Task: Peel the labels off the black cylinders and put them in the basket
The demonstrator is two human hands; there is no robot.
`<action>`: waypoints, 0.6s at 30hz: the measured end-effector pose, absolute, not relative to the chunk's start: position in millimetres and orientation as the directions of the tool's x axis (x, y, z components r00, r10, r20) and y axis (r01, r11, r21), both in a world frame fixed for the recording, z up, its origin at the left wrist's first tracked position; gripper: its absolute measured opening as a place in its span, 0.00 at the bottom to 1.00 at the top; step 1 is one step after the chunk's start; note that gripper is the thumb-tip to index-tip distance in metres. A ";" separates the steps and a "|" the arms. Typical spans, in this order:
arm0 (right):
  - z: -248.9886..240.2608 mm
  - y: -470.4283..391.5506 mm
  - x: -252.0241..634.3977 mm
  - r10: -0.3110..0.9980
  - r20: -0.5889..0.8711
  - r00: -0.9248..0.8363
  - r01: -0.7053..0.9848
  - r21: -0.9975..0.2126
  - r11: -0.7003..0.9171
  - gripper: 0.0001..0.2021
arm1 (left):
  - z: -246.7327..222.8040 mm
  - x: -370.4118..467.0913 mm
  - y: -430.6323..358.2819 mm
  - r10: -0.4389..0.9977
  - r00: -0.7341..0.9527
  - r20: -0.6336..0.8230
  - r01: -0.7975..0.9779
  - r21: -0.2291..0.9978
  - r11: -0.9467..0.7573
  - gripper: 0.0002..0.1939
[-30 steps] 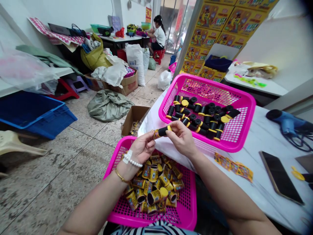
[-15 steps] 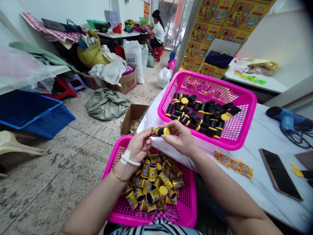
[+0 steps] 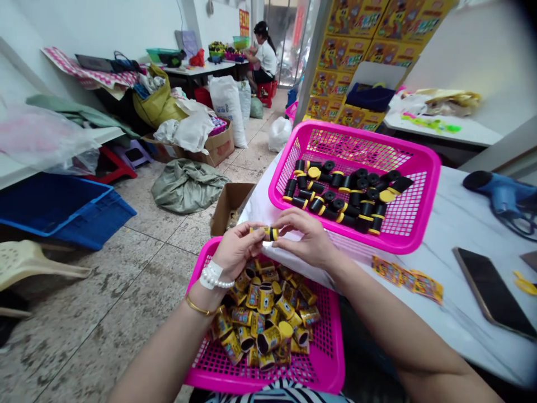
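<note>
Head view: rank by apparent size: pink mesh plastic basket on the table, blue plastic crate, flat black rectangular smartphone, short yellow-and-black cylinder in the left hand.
1. Pink basket
2. Blue crate, cut off by the picture's left edge
3. Smartphone
4. Cylinder, partly hidden

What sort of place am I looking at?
Probably a small hand-work workshop: black tubes and yellow-labelled pieces lie in pink baskets, printed yellow cartons stand stacked behind, and another person sits at a far table.

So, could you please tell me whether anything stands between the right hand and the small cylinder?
Nothing visible does: the right hand is at the yellow end of the small cylinder, which the left hand holds.
</note>
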State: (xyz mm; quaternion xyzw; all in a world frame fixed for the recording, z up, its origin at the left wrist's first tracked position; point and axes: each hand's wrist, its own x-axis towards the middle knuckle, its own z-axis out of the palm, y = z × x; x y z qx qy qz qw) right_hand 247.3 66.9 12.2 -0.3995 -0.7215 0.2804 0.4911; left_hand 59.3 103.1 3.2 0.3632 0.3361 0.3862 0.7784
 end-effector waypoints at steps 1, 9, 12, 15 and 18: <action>12.5 67.1 247.5 0.838 0.503 -0.211 0.328 -0.771 0.545 0.10 | 3.2 60.7 103.1 0.853 0.464 -0.240 -0.350 0.835 0.425 0.22; 2.6 72.1 247.4 0.695 0.694 -0.188 0.463 -0.562 0.685 0.08 | 4.7 61.7 107.1 0.820 0.519 -0.242 -0.329 0.829 0.452 0.24; -1.7 73.5 246.4 0.653 0.733 -0.190 0.469 -0.517 0.716 0.08 | 2.5 56.6 110.7 0.800 0.547 -0.245 -0.275 0.850 0.448 0.21; -7.4 75.2 244.1 0.704 0.705 -0.085 0.415 -0.617 0.669 0.08 | 0.6 57.7 112.3 0.874 0.472 -0.111 -0.210 0.949 0.234 0.18; -15.6 77.8 242.6 0.834 0.548 0.060 0.250 -0.817 0.519 0.12 | 1.1 63.0 114.4 0.901 0.423 0.102 -0.038 0.995 -0.095 0.17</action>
